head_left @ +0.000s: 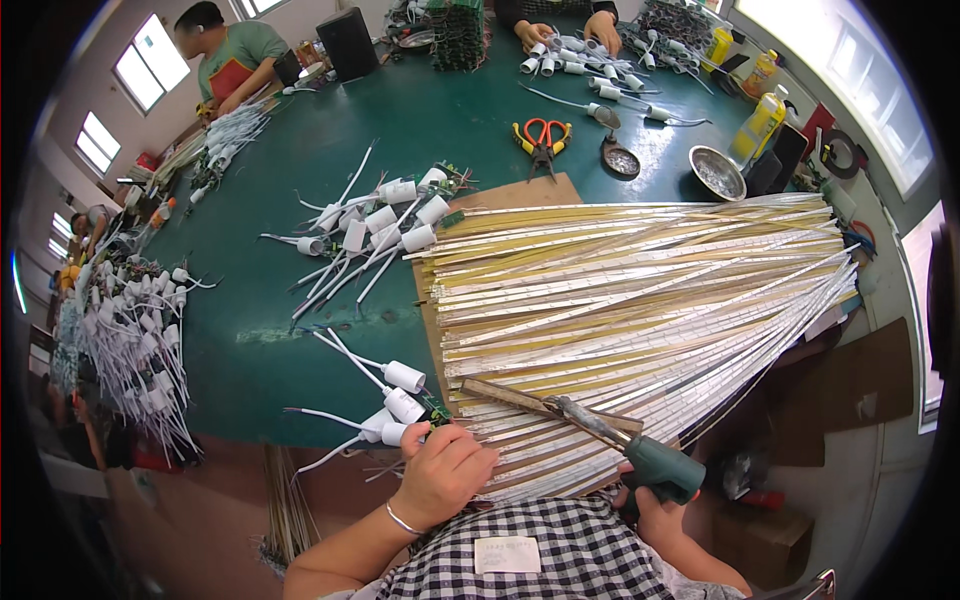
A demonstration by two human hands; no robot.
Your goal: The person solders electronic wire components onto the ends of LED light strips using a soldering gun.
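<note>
My right hand (655, 512) grips the dark green handle of a soldering iron (668, 468) at the lower right. Its metal barrel points up and left, over a wooden bar (510, 396) that lies across a wide bundle of narrow white and yellow strips (620, 300). My left hand (448, 472) is closed at the strips' lower left ends. What its fingers pinch is hidden. Just beyond its fingertips lie several white cylindrical lamp caps (404, 376) with white wires and a small green circuit board (436, 408).
Another pile of wired white caps (380, 222) lies beyond, with red-and-yellow cutters (542, 146) and a metal bowl (717, 172) at the back. More caps crowd the left edge (140, 330). A co-worker's hands (602, 34) handle caps at the far side; another person (235, 65) works far left.
</note>
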